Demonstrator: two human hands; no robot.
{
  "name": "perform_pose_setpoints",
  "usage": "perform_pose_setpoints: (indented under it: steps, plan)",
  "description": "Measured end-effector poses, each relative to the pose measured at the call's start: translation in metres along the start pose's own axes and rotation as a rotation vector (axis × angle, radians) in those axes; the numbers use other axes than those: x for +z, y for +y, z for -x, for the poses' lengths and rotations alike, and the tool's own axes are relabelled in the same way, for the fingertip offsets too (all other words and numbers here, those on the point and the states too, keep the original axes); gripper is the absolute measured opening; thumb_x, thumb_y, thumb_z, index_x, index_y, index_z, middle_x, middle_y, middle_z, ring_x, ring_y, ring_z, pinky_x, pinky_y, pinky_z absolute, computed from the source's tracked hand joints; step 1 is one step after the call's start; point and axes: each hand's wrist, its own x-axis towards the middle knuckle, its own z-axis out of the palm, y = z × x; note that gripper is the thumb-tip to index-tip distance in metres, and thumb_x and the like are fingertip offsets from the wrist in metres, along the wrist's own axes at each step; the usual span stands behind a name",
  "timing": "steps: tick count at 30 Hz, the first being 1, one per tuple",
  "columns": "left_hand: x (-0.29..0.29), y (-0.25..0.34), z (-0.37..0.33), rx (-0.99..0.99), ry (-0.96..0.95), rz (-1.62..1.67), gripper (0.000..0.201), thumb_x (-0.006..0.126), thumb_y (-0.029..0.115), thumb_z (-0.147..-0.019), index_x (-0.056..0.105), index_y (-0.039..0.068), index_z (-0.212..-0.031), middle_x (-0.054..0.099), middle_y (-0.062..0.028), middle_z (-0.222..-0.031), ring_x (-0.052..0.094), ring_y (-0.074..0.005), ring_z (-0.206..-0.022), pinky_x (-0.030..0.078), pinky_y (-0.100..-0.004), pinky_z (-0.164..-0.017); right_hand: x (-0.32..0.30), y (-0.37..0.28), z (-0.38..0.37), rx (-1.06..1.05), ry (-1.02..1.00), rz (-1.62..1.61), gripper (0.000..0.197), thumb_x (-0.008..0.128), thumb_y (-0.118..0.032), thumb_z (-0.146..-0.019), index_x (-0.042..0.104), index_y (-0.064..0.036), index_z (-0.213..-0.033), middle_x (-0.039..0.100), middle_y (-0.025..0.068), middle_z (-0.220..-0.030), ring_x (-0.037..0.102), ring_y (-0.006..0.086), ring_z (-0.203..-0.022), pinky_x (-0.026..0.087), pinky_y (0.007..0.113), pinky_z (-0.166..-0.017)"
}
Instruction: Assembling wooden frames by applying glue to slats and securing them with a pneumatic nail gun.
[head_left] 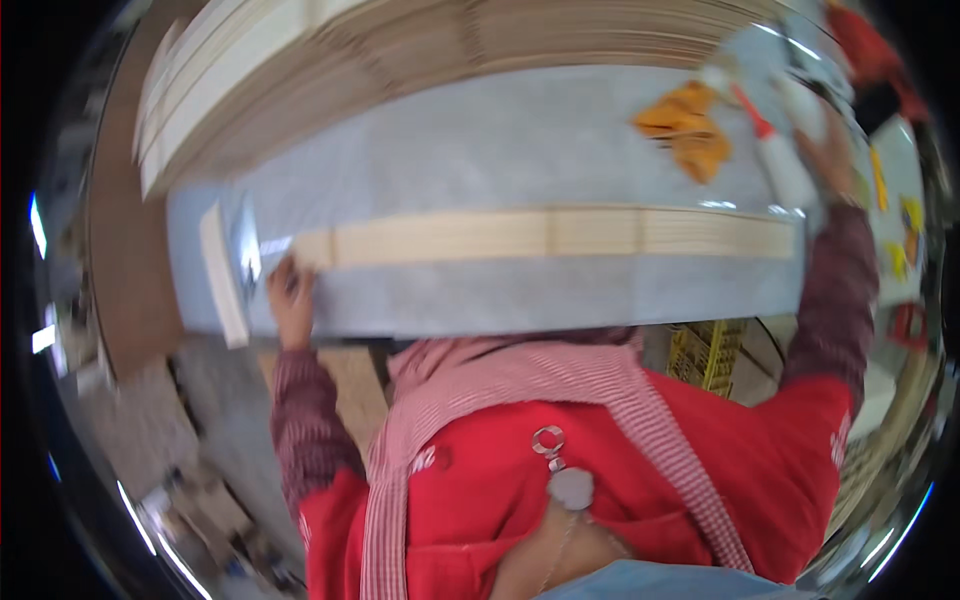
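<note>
Lengthwise, pale slats point(450, 236) run rightward from left fingers point(281, 277); cannot tell if pinching.

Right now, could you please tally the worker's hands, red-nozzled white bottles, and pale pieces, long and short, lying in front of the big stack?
Hands (left hand, right hand): 2
Red-nozzled bottle: 1
Long slatted piece: 1
Short pale strip: 1
Total: 5

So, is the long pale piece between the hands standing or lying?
Lying: the long pale piece stretches across the grey tabletop, left hand at one end.
</note>
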Motion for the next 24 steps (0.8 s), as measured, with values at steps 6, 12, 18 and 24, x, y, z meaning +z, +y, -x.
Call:
perform_pose_setpoints:
  steps: [6, 12, 18, 24]
  plan:
    - [0.01, 0.026, 0.014, 0.151, 0.104, -0.231, 0.051, 0.066, 0.029, -0.077, 0.053, 0.007, -0.122, 0.049, -0.0131, -0.119, 0.048, -0.0296, -0.105, 0.039, -0.0368, -0.092, -0.061, -0.108, 0.068, 0.268, -0.063, -0.452, 0.052, 0.059, -0.02, -0.084, 0.044, 0.0008, -0.129, 0.054, 0.0141, -0.118, 0.053, 0.0196, -0.101, 0.041, 0.027, -0.088]
    - [0.007, 0.029, 0.011, 0.199, 0.071, -0.268, 0.055, 0.066, 0.033, -0.076, 0.052, 0.008, -0.124, 0.048, -0.013, -0.123, 0.045, -0.0301, -0.109, 0.039, -0.0363, -0.092, -0.037, -0.181, 0.112, 0.445, -0.065, -1.13, 0.053, 0.054, -0.013, -0.082, 0.04, -0.0016, -0.133, 0.047, 0.014, -0.125, 0.052, 0.0232, -0.101, 0.045, 0.027, -0.08]
    - [0.009, 0.028, 0.011, 0.181, 0.042, -0.226, 0.061, 0.068, 0.039, -0.074, 0.05, 0.01, -0.126, 0.047, -0.0103, -0.126, 0.042, -0.0296, -0.116, 0.035, -0.0375, -0.097, -0.031, -0.262, 0.109, 0.327, -0.079, -1.146, 0.055, 0.053, -0.022, -0.084, 0.038, -0.0011, -0.133, 0.046, 0.0154, -0.128, 0.053, 0.0236, -0.102, 0.048, 0.028, -0.075]
    - [0.012, 0.033, -0.013, 0.565, 0.008, -0.403, 0.066, 0.07, 0.042, -0.071, 0.049, 0.015, -0.127, 0.048, -0.0042, -0.128, 0.038, -0.0275, -0.122, 0.028, -0.04, -0.101, -0.025, -0.282, 0.114, 0.566, 0.042, -1.561, 0.058, 0.054, -0.028, -0.087, 0.034, 0.0022, -0.132, 0.049, 0.0193, -0.123, 0.054, 0.0291, -0.099, 0.047, 0.03, -0.064]
